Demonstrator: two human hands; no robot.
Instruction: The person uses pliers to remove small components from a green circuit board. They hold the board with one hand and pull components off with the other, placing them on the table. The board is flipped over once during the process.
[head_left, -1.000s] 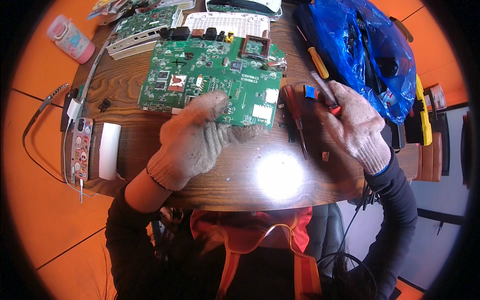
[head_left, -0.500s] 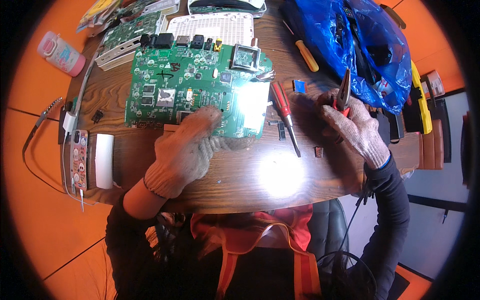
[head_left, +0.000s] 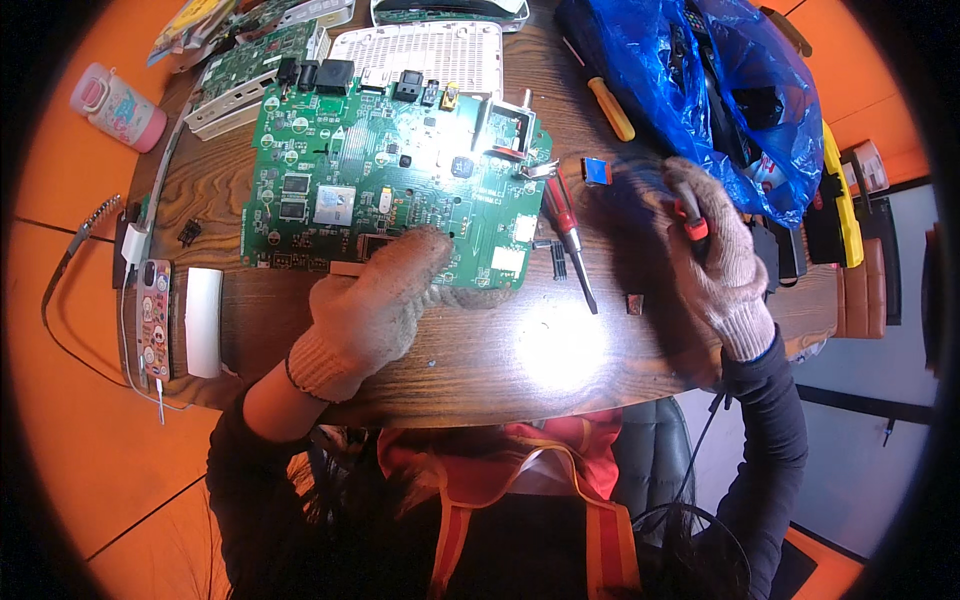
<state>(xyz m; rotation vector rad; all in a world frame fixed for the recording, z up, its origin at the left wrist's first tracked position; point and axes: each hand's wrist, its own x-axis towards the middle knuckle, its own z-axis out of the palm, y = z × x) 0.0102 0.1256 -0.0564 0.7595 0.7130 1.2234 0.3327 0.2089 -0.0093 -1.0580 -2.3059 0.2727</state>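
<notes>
A green circuit board [head_left: 345, 160] with ports along its far edge is held up over the table, tilted. My left hand [head_left: 365, 305], in a pale knit glove, pinches its near edge with the thumb on top. Off to the right, my gloved right hand [head_left: 725, 255] is closed around red-handled pliers [head_left: 692, 218]; their jaws are hard to make out here. Between the hands lies a red-handled screwdriver [head_left: 567, 230], partly next to the board's right edge. Near it are a dark heatsink-like piece [head_left: 558, 260], a small blue part [head_left: 596, 171] and a small brown chip [head_left: 635, 303].
A blue plastic bag [head_left: 690, 90] of electronics fills the far right, beside an orange-handled screwdriver [head_left: 610, 108]. Behind the board are a white vented cover [head_left: 430, 50] and another board [head_left: 255, 75]. A phone [head_left: 156, 320], a white curved piece [head_left: 205, 322] and a bottle [head_left: 118, 108] sit left.
The board has tilted, its metal connector box rising more into view, and the glare has shifted across it. My right hand has turned the pliers, so their jaws no longer show plainly.
</notes>
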